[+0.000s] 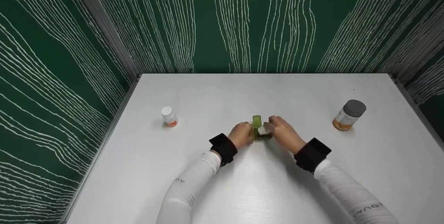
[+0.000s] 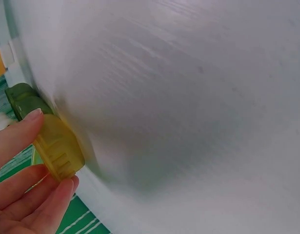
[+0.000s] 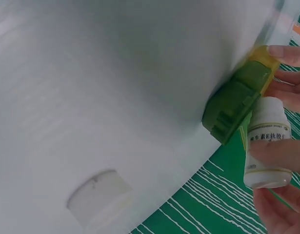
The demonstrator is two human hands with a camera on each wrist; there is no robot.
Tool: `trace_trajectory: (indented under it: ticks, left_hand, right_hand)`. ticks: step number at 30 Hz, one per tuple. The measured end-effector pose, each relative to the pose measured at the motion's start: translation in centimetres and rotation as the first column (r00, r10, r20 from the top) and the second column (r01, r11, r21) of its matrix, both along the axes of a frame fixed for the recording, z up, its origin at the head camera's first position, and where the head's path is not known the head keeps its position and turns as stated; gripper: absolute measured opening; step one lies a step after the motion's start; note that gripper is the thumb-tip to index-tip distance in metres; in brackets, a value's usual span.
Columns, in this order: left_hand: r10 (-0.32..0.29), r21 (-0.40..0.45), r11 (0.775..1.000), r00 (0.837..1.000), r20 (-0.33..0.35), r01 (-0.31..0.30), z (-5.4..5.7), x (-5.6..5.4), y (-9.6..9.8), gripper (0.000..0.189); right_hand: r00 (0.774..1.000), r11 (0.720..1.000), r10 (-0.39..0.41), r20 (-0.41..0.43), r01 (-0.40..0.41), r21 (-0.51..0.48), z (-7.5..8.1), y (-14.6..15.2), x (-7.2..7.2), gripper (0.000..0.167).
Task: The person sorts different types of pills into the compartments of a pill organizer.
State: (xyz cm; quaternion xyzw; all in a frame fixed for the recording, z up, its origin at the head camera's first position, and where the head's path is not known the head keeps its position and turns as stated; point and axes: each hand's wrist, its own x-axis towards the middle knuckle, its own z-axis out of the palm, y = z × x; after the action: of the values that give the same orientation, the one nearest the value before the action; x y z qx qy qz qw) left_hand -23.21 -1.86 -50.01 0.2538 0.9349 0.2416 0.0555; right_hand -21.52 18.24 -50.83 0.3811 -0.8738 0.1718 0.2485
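Near the middle of the white table (image 1: pixel 263 189) my left hand (image 1: pixel 241 134) grips a small green-and-yellow pill box. In the left wrist view, thumb and fingers pinch the box's yellow section (image 2: pixel 62 151); its green section (image 2: pixel 25 97) lies beyond the thumb. One green lid (image 1: pixel 256 120) stands raised on the far side. My right hand (image 1: pixel 285 134) holds a white pill bottle (image 3: pixel 268 127) with printed label, thumb on one side and fingers on the other. The bottle is tilted, its narrow end over the box's green section (image 3: pixel 232 108). The box's inside is hidden.
On the left of the table stands a small white bottle (image 1: pixel 169 116) with an orange label patch. A larger jar (image 1: pixel 348 114) with dark grey lid and amber base stands at the right. Green walls (image 1: pixel 201 23) with white wavy lines rise behind and left.
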Motion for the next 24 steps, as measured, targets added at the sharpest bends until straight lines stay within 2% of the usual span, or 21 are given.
trace_trajectory:
  ticks: [4, 15, 24]
  left_hand:
    - [-0.002, 0.0, 1.0, 1.0, -0.001, 0.002, 0.03, 0.01, 0.04, 0.029]
    - [0.008, -0.024, 1.0, 1.0, -0.011, -0.008, -0.19, -0.07, 0.17, 0.027]
    - [-0.012, 0.002, 1.0, 1.0, -0.004, 0.012, 0.02, -0.07, 0.05, 0.031]
  right_hand:
    - [0.999, 1.0, 0.003, -0.033, -0.002, 0.02, -0.02, -0.04, 0.08, 0.036]
    - [1.0, 0.999, 0.006, 0.03, -0.007, 0.046, 0.21, -0.12, 0.25, 0.035]
    - [1.0, 0.999, -0.018, 0.018, 0.018, 0.026, -0.15, 0.18, 0.1, 0.035]
